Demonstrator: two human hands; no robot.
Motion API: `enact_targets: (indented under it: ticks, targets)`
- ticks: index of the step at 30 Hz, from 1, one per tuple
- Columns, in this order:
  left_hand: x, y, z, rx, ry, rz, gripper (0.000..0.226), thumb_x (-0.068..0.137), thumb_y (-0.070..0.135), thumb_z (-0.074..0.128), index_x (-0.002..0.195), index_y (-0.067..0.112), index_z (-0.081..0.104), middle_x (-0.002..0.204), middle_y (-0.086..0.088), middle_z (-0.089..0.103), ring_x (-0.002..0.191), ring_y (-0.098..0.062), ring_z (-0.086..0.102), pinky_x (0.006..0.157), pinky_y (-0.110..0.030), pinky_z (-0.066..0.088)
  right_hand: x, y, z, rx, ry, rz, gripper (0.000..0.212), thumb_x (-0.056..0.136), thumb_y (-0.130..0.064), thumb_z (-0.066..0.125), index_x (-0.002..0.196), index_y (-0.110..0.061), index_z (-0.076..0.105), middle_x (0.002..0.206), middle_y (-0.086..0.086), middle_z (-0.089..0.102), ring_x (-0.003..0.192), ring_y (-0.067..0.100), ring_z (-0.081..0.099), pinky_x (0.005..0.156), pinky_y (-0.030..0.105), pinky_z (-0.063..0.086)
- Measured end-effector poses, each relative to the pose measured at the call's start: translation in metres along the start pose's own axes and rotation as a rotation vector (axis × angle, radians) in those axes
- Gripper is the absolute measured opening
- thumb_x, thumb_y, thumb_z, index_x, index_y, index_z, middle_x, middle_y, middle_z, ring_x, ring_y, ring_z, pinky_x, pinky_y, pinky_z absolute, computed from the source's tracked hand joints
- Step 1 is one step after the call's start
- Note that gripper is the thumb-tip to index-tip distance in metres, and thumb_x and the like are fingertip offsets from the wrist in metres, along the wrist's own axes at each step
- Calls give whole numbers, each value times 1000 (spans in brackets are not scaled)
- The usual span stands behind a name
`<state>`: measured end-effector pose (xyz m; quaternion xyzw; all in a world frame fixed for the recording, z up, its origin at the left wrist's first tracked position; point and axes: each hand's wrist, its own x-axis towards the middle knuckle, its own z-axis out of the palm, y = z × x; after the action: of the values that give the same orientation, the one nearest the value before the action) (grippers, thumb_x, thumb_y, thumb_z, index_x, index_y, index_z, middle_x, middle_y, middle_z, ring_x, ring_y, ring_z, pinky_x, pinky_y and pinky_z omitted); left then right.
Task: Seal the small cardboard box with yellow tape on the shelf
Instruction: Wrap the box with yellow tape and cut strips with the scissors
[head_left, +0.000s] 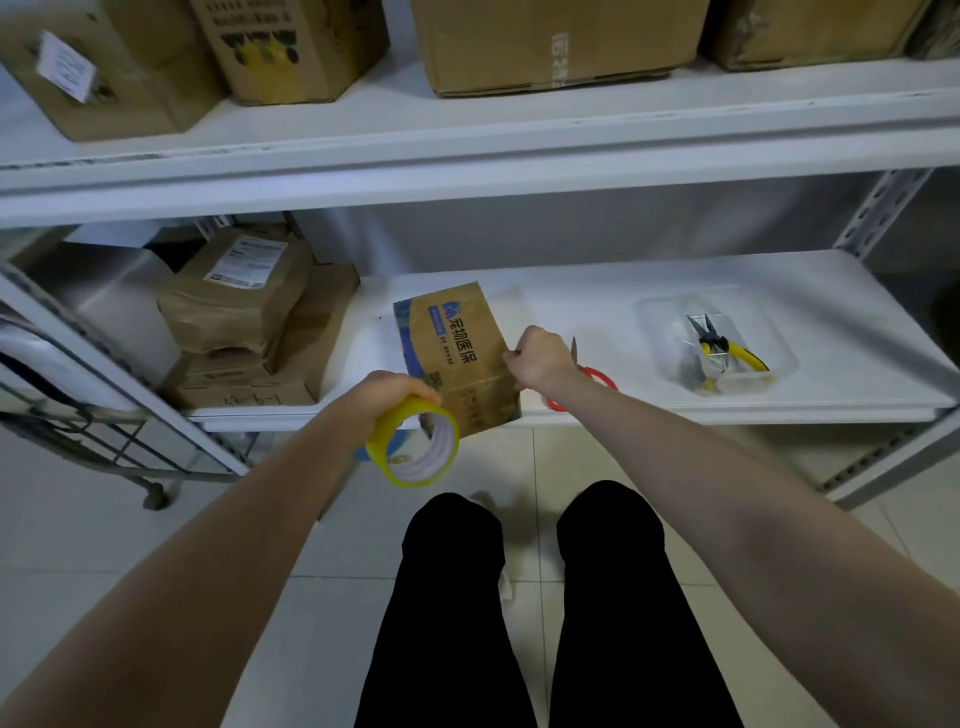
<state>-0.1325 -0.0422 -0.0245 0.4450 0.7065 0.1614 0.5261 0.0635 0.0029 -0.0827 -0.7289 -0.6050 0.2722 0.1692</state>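
Near the shelf (727, 410) edge, the left hand (387, 397) gripped the yellow tape roll (413, 441). The right hand (540, 358) curled against the small cardboard box (457, 353) lying there; whether it pinched anything, nobody could tell. No tape showed yet; sealing looked barely started.

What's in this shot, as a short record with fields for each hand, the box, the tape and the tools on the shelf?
Left hand: grips the yellow tape roll, in front of the shelf edge
Right hand: fingers curled at the small box's right edge; grip unclear
Small box: on the lower shelf, at its front edge
Scissors: red-handled, on the shelf, partly hidden by the right hand
Pliers: yellow-handled, in a clear tray further right
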Motion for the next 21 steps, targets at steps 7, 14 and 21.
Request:
enact_targets:
  ticks: [7,14,21]
  targets:
    - [12,-18,3,-133,44,39,22,68,10,78,89,5,74,102,-19,71,92,-32,67,90,-39,54,-24,-7,-1,128,-242,-235,27,91,-18,61,111,-12,44,85,8,67,78,26,71,74,35,56]
    - [17,-21,-4,-152,72,51,8,68,10,77,75,13,74,103,-18,69,100,-33,64,95,-42,51,5,-23,-15,-275,52,-255,52,82,-13,61,130,-9,40,132,13,40,119,31,45,89,39,44]
    - [19,-5,-4,-142,-64,11,17,81,15,69,95,8,71,85,-8,67,67,-17,59,54,-22,47,62,-24,-25,-6,-96,-40,48,96,-26,43,139,-4,37,146,14,34,120,30,47,88,34,43]
